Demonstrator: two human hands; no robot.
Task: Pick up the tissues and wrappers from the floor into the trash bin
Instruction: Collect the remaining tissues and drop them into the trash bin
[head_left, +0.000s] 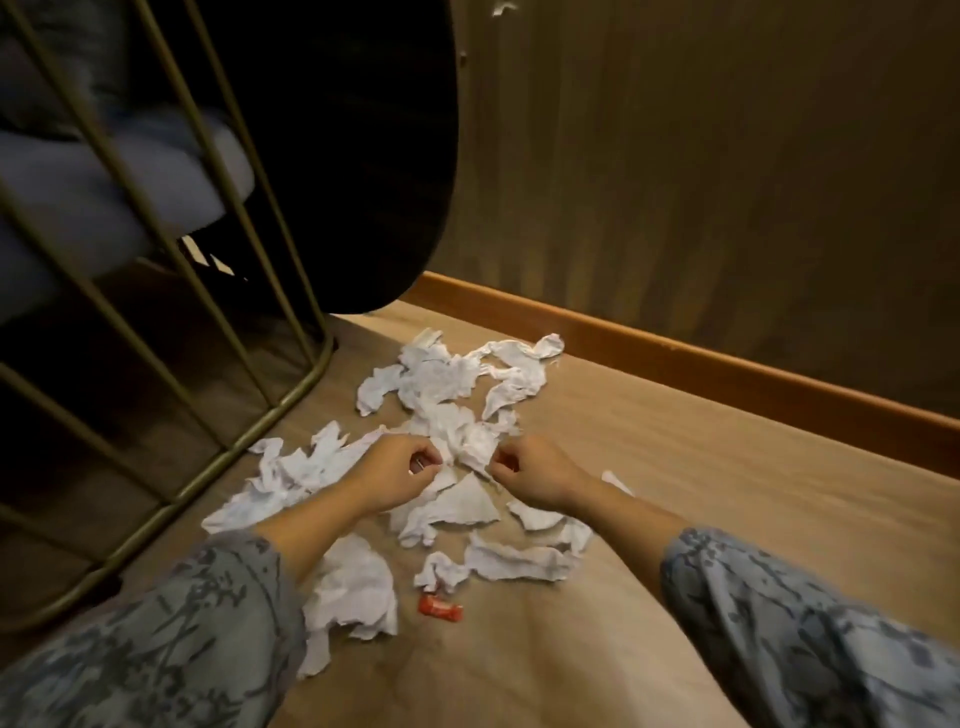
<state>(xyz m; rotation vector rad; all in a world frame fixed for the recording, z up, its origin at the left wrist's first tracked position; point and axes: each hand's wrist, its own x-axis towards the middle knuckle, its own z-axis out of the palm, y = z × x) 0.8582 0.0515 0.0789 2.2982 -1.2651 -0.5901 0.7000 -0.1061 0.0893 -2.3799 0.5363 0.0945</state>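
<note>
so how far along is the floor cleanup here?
Barely started, by the look of it. Done: nothing visibly binned; no trash bin in view. In hand: left hand and right hand are curled down at the middle of the tissue pile, seemingly pinching pieces; the grip itself is unclear. Left: torn tissues spread across the floor, plus a red wrapper near the person.

Both hands' curled fingers (427, 457), tissue (467, 441) contact unclear.
</note>
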